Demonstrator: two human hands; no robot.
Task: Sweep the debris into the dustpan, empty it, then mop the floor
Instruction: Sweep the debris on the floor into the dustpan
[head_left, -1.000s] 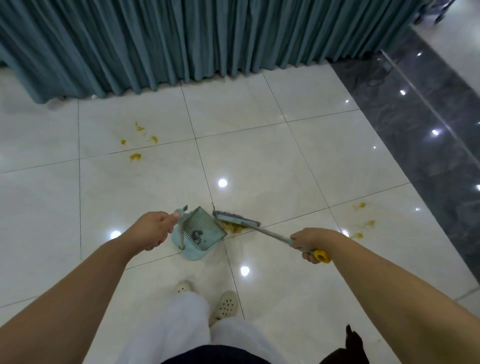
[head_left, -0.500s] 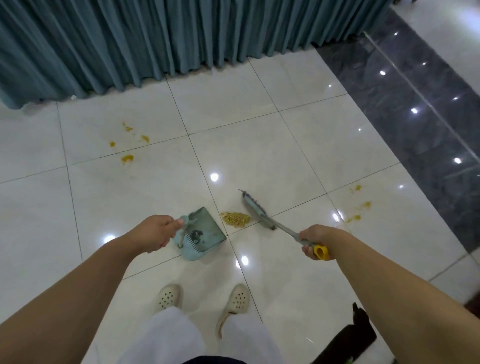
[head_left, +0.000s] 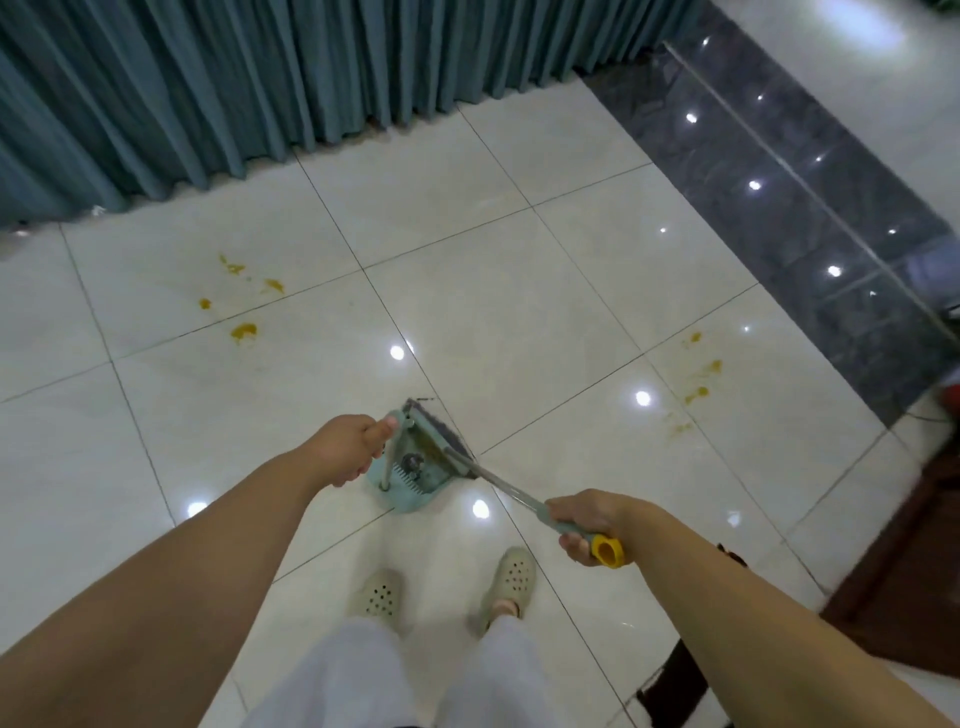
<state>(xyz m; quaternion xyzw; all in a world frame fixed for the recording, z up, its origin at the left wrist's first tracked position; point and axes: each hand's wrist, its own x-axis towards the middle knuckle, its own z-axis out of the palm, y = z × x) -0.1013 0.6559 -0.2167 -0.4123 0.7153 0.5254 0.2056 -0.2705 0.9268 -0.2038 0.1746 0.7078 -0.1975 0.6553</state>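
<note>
White tiled floor (head_left: 493, 291) before a teal curtain (head_left: 208, 93). We noted the left hand (head_left: 348, 447) gripping the dustpan (head_left: 415, 467) handle, the right hand (head_left: 587, 525) gripping the broom (head_left: 441, 441), bristles at the pan mouth. Yellow debris (head_left: 243, 331) remained left and right; emptying and mopping undone.

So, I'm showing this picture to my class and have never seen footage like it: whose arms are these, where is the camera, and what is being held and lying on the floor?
The camera sits on a person's head, looking down at their own arms. The left hand grips the upright handle of a teal dustpan. The right hand grips a broom, its head pressed into the dustpan's mouth. Yellow stains mark the white tiled floor on both sides. Teal curtains hang behind.
</note>
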